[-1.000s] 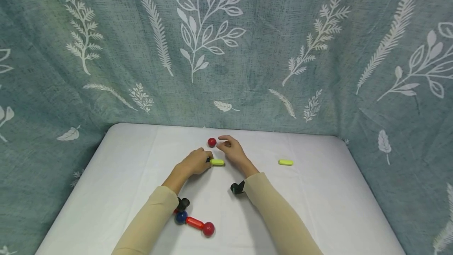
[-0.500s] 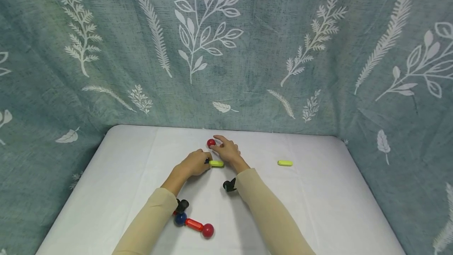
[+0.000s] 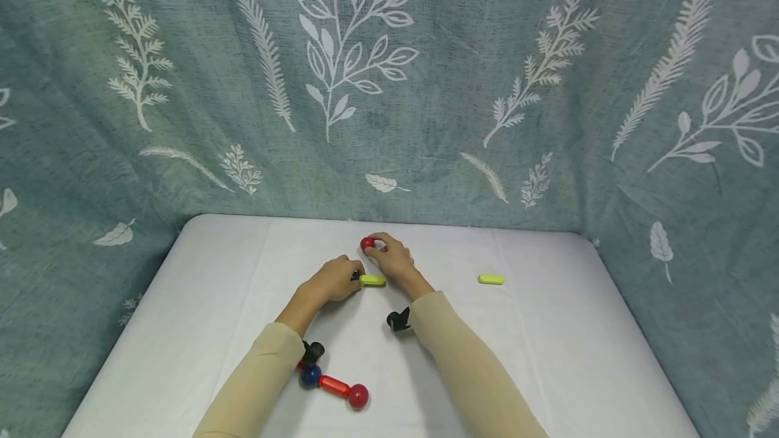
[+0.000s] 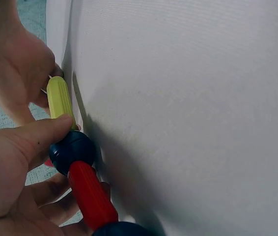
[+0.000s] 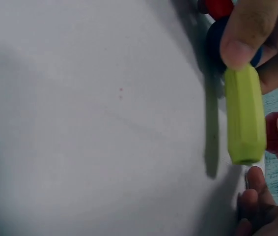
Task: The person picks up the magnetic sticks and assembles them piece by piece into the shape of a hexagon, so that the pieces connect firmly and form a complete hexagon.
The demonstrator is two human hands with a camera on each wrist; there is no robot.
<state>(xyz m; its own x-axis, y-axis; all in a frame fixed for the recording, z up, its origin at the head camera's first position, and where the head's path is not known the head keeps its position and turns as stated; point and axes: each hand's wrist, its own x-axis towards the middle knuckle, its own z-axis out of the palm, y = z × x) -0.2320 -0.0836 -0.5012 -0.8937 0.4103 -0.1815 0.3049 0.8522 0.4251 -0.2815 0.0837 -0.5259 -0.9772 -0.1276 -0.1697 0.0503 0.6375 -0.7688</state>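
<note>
My left hand [image 3: 333, 278] holds a blue ball [image 4: 72, 151] of a toy building set, thumb at its joint with a lime-yellow rod [image 3: 373, 280]. In the left wrist view, a red rod [image 4: 94, 196] runs from that ball to another blue ball [image 4: 122, 230], partly cut off by the frame. My right hand [image 3: 392, 259] pinches a red ball [image 3: 367, 243] between thumb and fingers, just beyond the yellow rod. In the right wrist view, the red ball [image 5: 275, 132] is apart from the rod's free end, which shows a dark tip.
Nearer the front lie a blue ball [image 3: 310, 376], a red rod [image 3: 334, 386] and a red ball [image 3: 358, 396], joined in line; my left sleeve hides what lies beyond. A loose yellow rod [image 3: 491, 279] rests at right on the white table [image 3: 578, 343]. A patterned curtain [image 3: 438, 120] hangs behind.
My right hand has moved left to the red ball and taken it between thumb and fingers; the ball has shifted slightly right. My left hand stays nearly still with its joined pieces.
</note>
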